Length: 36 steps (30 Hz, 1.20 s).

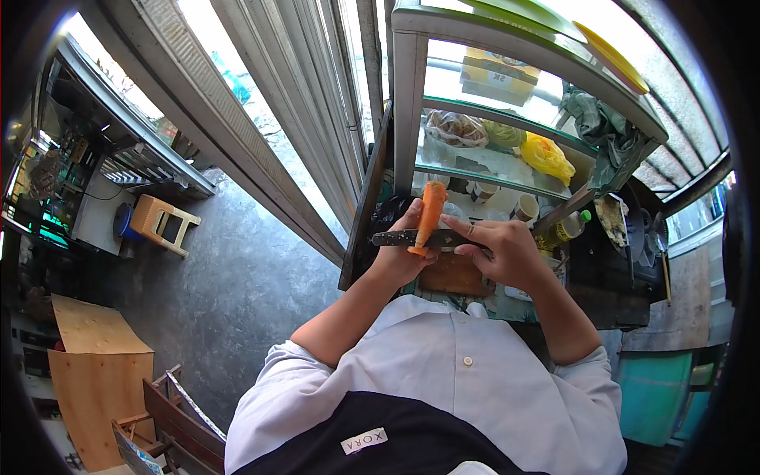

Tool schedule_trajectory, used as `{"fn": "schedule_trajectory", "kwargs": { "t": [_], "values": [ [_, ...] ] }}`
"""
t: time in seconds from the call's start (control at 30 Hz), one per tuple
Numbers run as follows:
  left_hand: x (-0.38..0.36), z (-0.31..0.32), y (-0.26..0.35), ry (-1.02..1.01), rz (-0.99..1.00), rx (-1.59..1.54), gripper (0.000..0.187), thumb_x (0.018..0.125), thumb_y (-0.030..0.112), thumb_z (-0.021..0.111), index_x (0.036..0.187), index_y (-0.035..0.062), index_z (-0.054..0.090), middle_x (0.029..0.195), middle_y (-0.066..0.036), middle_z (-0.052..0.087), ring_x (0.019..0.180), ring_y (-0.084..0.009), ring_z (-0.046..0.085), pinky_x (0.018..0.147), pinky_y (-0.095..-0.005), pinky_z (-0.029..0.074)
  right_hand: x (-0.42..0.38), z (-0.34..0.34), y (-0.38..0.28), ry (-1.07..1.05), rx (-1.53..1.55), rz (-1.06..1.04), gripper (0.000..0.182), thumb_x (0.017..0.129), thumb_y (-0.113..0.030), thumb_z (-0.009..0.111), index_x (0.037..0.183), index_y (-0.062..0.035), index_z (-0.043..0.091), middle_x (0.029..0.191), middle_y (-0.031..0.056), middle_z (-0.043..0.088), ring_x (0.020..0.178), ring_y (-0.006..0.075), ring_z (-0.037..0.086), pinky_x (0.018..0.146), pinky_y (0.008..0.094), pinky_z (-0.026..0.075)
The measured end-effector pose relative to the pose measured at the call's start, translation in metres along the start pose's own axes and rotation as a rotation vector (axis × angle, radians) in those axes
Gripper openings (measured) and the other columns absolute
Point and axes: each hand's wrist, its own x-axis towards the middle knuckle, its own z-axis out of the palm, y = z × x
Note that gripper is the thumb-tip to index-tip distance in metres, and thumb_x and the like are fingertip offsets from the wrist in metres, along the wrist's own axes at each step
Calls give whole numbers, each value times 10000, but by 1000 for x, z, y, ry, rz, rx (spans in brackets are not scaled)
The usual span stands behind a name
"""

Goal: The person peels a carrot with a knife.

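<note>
A peeled-looking orange carrot (pixel 431 212) stands nearly upright in my left hand (pixel 400 257), whose fingers wrap round its lower part. My right hand (pixel 507 249) grips a knife with a dark, speckled blade (pixel 396 237). The blade lies across the carrot near its lower end, pointing left. Most of the knife's handle is hidden inside my right hand. Below both hands a brown wooden cutting board (pixel 451 275) rests on the counter.
A glass-shelved cabinet (pixel 408 103) stands ahead, holding a yellow bag (pixel 548 158) and other bagged items. Cups (pixel 524 209) and a bottle with a green cap (pixel 566 227) are at the right. A dark wok (pixel 633 206) lies farther right. An orange stool (pixel 158 222) stands on the floor at left.
</note>
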Motion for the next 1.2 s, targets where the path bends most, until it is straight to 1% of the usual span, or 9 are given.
{"fn": "schedule_trajectory", "kwargs": {
  "t": [0.4, 0.5, 0.6, 0.7, 0.77, 0.93, 1.0, 1.13, 1.2],
  "values": [
    [2, 10, -3, 118, -72, -64, 487, 960, 453, 443, 1267, 75, 452, 694, -10, 550, 487, -76, 539, 404, -175, 411, -2, -2, -6, 30, -128, -1, 406, 839, -219, 635, 1224, -344, 600, 614, -5, 546, 500, 164, 538, 467, 303, 437],
    [2, 10, 4, 26, -78, -20, 508, 957, 459, 447, 1274, 61, 442, 686, -19, 550, 469, -78, 538, 396, -165, 427, -2, -6, -6, 55, -190, -60, 408, 829, -200, 642, 1207, -350, 613, 607, -9, 540, 501, 155, 539, 464, 298, 435],
    [-3, 12, 14, -49, -228, 16, 515, 961, 451, 440, 1281, 47, 429, 651, -21, 541, 440, -75, 529, 388, -154, 449, -5, -23, -5, -15, -167, -119, 398, 829, -166, 637, 1189, -335, 630, 631, -2, 566, 517, 162, 558, 478, 299, 442],
    [-1, -4, 23, -42, -220, -56, 505, 971, 436, 420, 1286, 41, 420, 617, -16, 528, 419, -69, 520, 385, -149, 468, -13, -36, 5, -82, 15, -61, 390, 822, -117, 637, 1171, -291, 651, 663, 24, 592, 538, 179, 571, 504, 300, 451],
    [1, -11, 29, -21, -32, -100, 478, 947, 466, 465, 1224, 77, 477, 696, -30, 537, 463, -79, 518, 367, -172, 409, -20, -35, 7, -52, 305, 87, 390, 808, -82, 645, 1171, -222, 654, 682, 57, 601, 555, 203, 574, 536, 312, 461],
    [4, -3, 23, -18, 4, -74, 396, 940, 452, 493, 1105, 93, 471, 681, -59, 520, 515, -126, 528, 446, -224, 460, -9, -5, -17, 11, 296, -5, 387, 811, -70, 649, 1187, -162, 638, 716, 88, 618, 570, 212, 577, 573, 328, 477],
    [5, 6, 19, 97, 43, -94, 378, 986, 400, 395, 1123, 56, 469, 668, -60, 523, 541, -168, 574, 487, -268, 517, -3, 7, -22, 11, 290, -3, 388, 819, -74, 646, 1198, -153, 629, 752, 100, 639, 586, 217, 589, 585, 328, 485],
    [5, 13, 18, 85, 56, -124, 354, 984, 402, 402, 1066, 66, 475, 687, -51, 532, 530, -157, 572, 440, -250, 498, 5, 17, -23, 86, 447, -36, 418, 826, -87, 648, 1236, -147, 595, 869, 133, 681, 624, 247, 624, 611, 319, 502],
    [2, 19, 20, 221, 35, -130, 354, 983, 405, 403, 1055, 68, 484, 710, -41, 542, 524, -121, 569, 392, -208, 468, 7, 15, -24, 58, 491, -3, 428, 827, -92, 650, 1247, -144, 585, 895, 141, 686, 632, 258, 633, 617, 317, 506]
  ]
}}
